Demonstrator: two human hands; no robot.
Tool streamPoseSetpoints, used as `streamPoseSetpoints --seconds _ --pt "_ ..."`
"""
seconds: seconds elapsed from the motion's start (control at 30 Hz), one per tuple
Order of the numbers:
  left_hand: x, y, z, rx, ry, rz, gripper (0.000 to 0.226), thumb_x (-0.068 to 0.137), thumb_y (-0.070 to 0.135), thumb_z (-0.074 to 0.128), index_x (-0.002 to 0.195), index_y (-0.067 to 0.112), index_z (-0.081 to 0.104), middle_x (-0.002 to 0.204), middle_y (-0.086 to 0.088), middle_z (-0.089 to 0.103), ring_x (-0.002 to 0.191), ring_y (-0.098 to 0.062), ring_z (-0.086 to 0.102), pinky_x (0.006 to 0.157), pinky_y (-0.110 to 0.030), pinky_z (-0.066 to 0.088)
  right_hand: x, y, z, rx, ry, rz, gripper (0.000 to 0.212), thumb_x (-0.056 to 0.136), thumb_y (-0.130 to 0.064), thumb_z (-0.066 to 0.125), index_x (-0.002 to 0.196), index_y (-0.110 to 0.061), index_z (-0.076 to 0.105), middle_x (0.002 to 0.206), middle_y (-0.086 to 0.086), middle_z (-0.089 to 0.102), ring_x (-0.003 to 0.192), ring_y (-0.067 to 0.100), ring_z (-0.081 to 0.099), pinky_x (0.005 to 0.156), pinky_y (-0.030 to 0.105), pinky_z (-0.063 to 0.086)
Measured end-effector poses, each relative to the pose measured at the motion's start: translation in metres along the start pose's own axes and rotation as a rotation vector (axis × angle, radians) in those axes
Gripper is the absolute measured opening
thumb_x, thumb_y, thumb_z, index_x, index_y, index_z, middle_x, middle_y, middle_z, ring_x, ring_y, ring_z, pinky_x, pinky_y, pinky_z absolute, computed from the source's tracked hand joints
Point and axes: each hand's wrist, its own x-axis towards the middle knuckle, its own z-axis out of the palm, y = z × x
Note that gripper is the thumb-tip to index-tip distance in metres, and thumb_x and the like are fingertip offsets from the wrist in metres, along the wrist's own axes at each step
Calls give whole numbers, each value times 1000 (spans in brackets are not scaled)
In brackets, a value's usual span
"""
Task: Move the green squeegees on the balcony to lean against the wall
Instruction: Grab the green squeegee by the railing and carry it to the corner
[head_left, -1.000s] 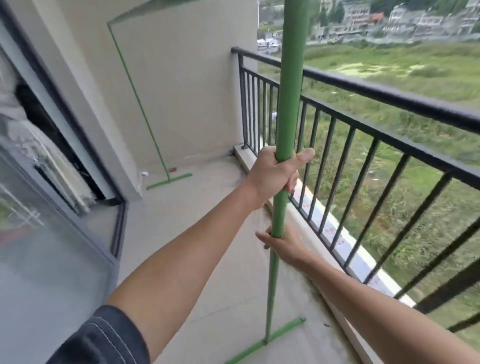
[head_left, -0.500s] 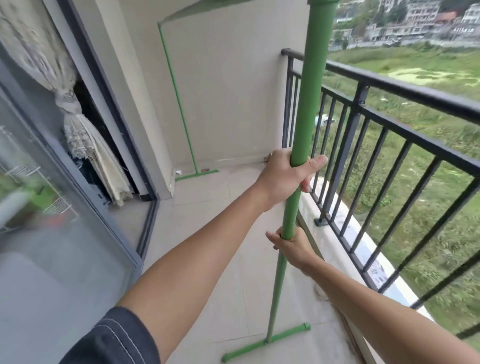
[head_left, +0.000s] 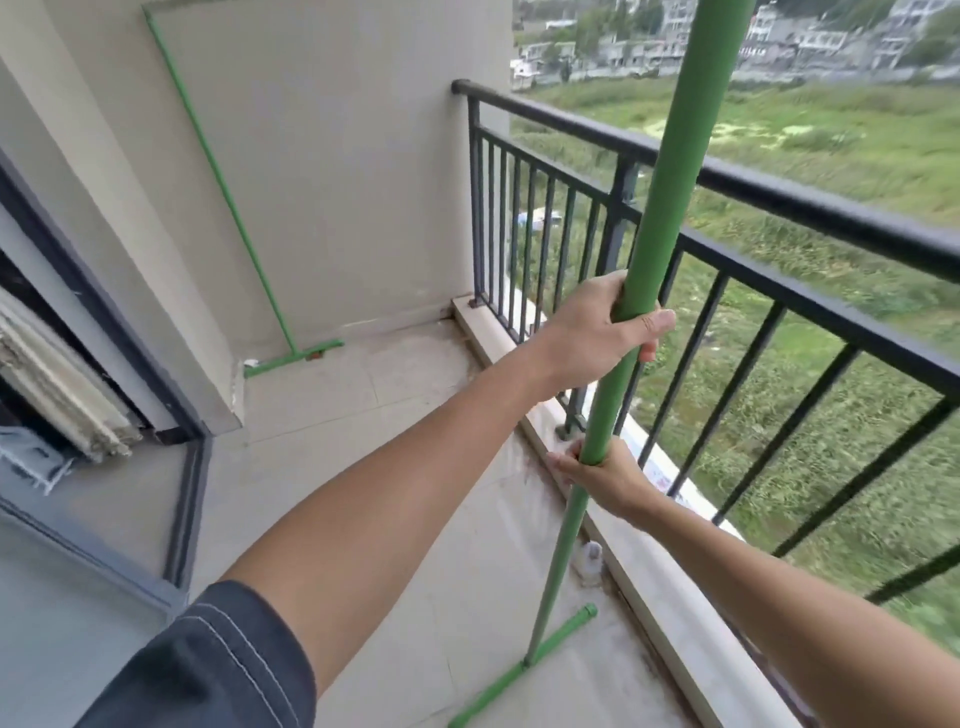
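I hold a green squeegee (head_left: 670, 171) nearly upright beside the railing, its long pole running up out of the frame. Its blade (head_left: 524, 667) is down at the floor near the kerb; whether it touches the tiles is unclear. My left hand (head_left: 605, 332) grips the pole at mid height. My right hand (head_left: 602, 475) grips it lower down. A second green squeegee (head_left: 228, 208) leans against the beige end wall (head_left: 353, 156) in the far corner, its blade (head_left: 293, 358) resting on the floor.
A black metal railing (head_left: 779, 202) on a low kerb (head_left: 665, 587) runs along the right side, with a grassy field beyond. A dark-framed sliding glass door (head_left: 78, 597) and curtain (head_left: 57, 384) line the left. Light floor tiles (head_left: 322, 441) lie between.
The far wall and leaning squeegee appear closer, and the view has swung. Both hands keep the same grip on the pole, which has travelled along the railing with me.
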Motion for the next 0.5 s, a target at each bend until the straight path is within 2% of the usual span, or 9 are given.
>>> streamPoseSetpoints --seconds 0.1,0.23,0.33,0.4,0.47,0.5 --pt "34 4 31 -20 -64 18 11 91 17 57 94 8 52 83 -11 63 79 -21 65 87 -42 54 7 14 -45 -2 88 42 31 82 -24 77 63 -5 62 65 9 62 66 22 64 75 46 56" --pt "77 9 76 -32 -100 -1 9 91 14 56 96 7 51 82 -7 61 79 -21 63 90 -46 53 11 31 -93 11 158 97 29 83 -19 76 76 7 64 66 11 62 51 4 60 65 32 52" --pt "88 7 85 -28 -109 15 8 91 14 56 95 9 50 80 -6 60 79 -20 62 91 -48 53 15 35 -104 10 163 95 35 83 -18 76 75 13 62 66 12 61 46 -3 57 62 26 50" --pt "95 6 87 -35 -112 19 8 91 16 56 95 11 51 81 -7 61 79 -20 63 89 -47 54 22 40 -110 -19 162 103 31 83 -20 76 70 6 63 64 4 63 53 2 59 63 27 51" --pt "92 2 84 -46 -94 6 10 91 18 57 96 11 52 84 -13 62 81 -25 64 88 -45 55 26 42 -107 -64 143 104 30 81 -24 74 61 -6 62 63 2 65 63 14 63 70 39 54" --pt "88 -1 81 -48 -84 -7 11 91 19 57 97 11 53 87 -16 62 83 -29 65 87 -43 56 27 44 -103 -97 141 96 31 80 -27 73 61 -5 62 64 5 67 66 20 65 72 42 55"
